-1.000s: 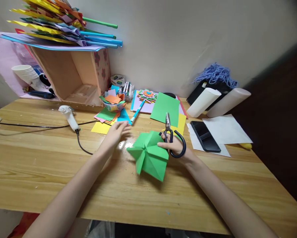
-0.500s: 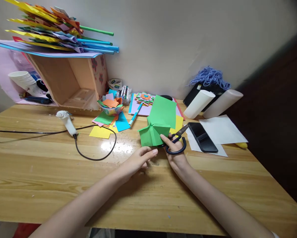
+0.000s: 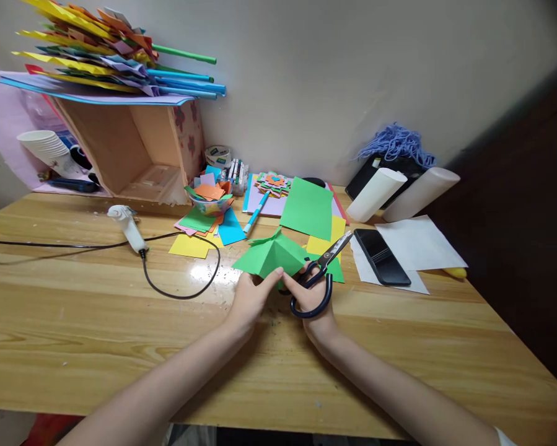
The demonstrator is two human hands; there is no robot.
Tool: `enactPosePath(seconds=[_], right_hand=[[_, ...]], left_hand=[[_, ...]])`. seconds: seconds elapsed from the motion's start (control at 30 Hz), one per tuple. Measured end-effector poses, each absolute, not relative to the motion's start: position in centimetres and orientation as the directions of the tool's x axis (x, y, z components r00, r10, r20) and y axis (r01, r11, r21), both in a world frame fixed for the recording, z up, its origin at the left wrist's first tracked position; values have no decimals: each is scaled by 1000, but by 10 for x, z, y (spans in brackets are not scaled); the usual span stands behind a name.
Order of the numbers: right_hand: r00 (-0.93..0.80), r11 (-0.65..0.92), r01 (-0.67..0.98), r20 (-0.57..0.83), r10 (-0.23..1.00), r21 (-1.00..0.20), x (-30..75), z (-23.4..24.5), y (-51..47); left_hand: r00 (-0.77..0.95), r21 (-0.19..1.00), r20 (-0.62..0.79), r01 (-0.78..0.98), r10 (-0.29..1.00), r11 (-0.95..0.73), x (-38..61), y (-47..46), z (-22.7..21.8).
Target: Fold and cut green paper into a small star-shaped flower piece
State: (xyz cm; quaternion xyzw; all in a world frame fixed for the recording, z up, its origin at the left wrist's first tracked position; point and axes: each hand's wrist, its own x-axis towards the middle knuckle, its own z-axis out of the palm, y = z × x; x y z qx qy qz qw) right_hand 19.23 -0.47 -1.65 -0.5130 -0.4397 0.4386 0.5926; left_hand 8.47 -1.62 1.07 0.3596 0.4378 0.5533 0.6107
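A folded green paper piece [image 3: 269,256] rests on the wooden table [image 3: 96,322], held from its near edge by both hands. My left hand [image 3: 250,298] pinches the lower left corner of the paper. My right hand [image 3: 311,302] has its fingers through the black handles of a pair of scissors [image 3: 319,277] and also touches the paper's near edge. The scissor blades point up and to the right, over a yellow sheet [image 3: 327,238].
Behind lie a flat green sheet [image 3: 308,208], a bowl of paper scraps [image 3: 209,197], a blue pen [image 3: 256,212] and loose coloured sheets. A glue gun [image 3: 128,225] with a black cable lies at left, a phone [image 3: 381,255] on white paper at right, two white rolls [image 3: 401,189] behind.
The left hand came back from the coloured sheets to the green paper and took hold of it. The paper was lifted, then laid lower and nearer; the scissors turned to point right.
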Motion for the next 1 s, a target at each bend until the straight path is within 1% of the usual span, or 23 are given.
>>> enactPosePath(seconds=[0.07,0.13,0.17,0.23,0.33,0.43,0.5,0.57,0.7,0.87,1.0], right_hand=[[156,88,-65,77,985,-994,191,-12,-8],[53,46,-115,40,998,-992,193,-7,-9],[-22,14,-163,18,1000,-987,195,-6,-10],[-231,-78,-269,-14,973,-960,200,-6,-9],[-567,-259,-335,-25,823,-906,208,-12,-7],[-744,-367,-273,-46,667,-889,214,-19,-10],[-801,-389,-213,-68,595,-897,215,-22,-13],[-823,-382,-167,-84,561,-909,216,-25,-15],[-816,-371,-143,-103,569,-918,217,-29,-17],[-794,-398,-164,-119,597,-903,217,-31,-15],[-760,-387,-153,-142,634,-909,216,-27,-15]], left_hand=[[-32,933,-120,-345,992,102,81,-15,15],[-19,919,-124,-379,992,108,72,-9,19],[5,907,-128,-404,992,119,66,-4,21],[-1,892,-126,-438,992,112,50,7,24],[-59,910,-67,-414,996,37,26,25,26],[-58,941,-3,-338,998,-17,11,33,25],[-13,960,11,-279,1000,-14,7,35,24],[36,972,9,-235,999,0,5,34,24],[78,982,3,-187,997,12,5,32,26],[88,984,6,-178,996,10,6,32,28],[93,977,-48,-200,995,66,7,31,29]])
